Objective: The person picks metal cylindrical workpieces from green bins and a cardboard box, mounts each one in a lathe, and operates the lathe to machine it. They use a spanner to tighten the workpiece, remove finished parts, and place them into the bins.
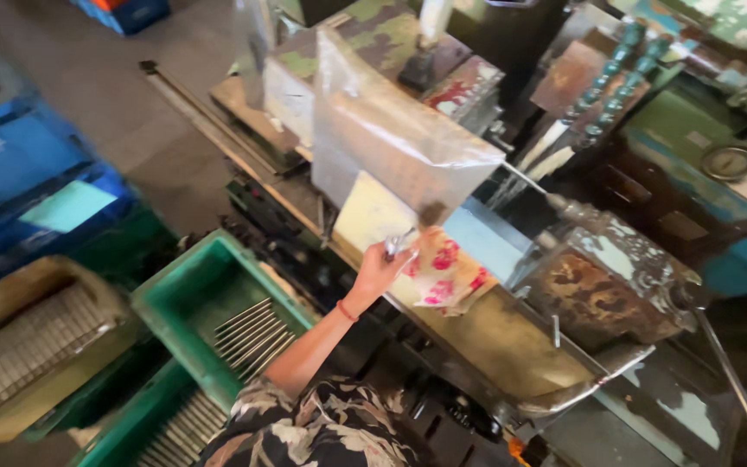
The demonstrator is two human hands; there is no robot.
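The left hand (379, 270) grasps a thin shiny metal rod (398, 245) at the worn machine bed (494, 333); more rods fill the near green plastic crate (185, 298) on the left.

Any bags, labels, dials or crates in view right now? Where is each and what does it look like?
Clear plastic bag: hangs over the machine, above the left hand; crumpled, see-through.
Round gauge: right, on the green machine body; pale dial, unreadable.
Green crate: lower left, holding thin metal rods.
Blue crates: far left, a pale sheet on one.
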